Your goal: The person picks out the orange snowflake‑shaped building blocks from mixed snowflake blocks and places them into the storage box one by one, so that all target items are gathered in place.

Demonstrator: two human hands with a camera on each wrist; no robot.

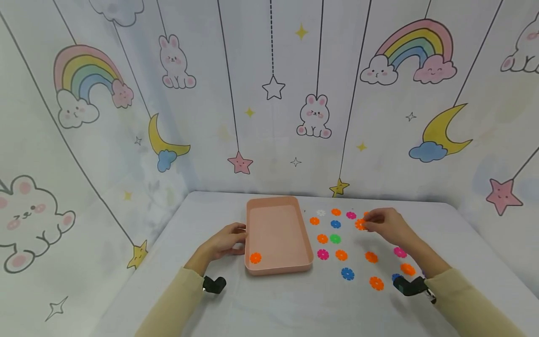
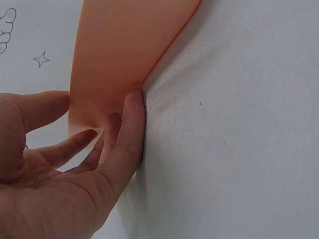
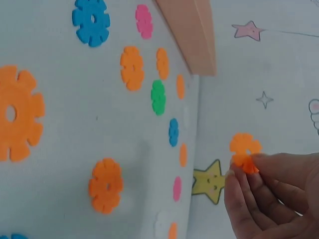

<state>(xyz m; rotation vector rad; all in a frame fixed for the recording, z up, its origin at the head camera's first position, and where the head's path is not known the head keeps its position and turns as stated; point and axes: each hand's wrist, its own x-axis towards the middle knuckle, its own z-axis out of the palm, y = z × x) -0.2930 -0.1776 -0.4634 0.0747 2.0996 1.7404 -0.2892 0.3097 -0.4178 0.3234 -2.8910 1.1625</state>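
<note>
A pink tray [image 1: 290, 269] lies at the middle of the white table, with one orange snowflake disc [image 1: 255, 257] in its near left corner. My left hand [image 1: 239, 235] rests against the tray's left wall; the left wrist view shows this hand [image 2: 102, 119] with straight fingers [image 2: 132, 124] touching the tray wall [image 2: 124, 55] and the thumb apart from it. To the right of the tray, my right hand [image 1: 367, 226] pinches an orange disc [image 1: 360, 224]. The right wrist view has the fingertips of that hand [image 3: 244, 167] closed on the orange disc [image 3: 244, 149].
Several loose discs lie right of the tray: orange [image 1: 376, 283], blue [image 1: 347, 274], green [image 1: 335, 238], pink [image 1: 323, 254], white [image 1: 321, 213]. Printed backdrop walls with rainbows, stars and rabbits close in the table at the back and on both sides.
</note>
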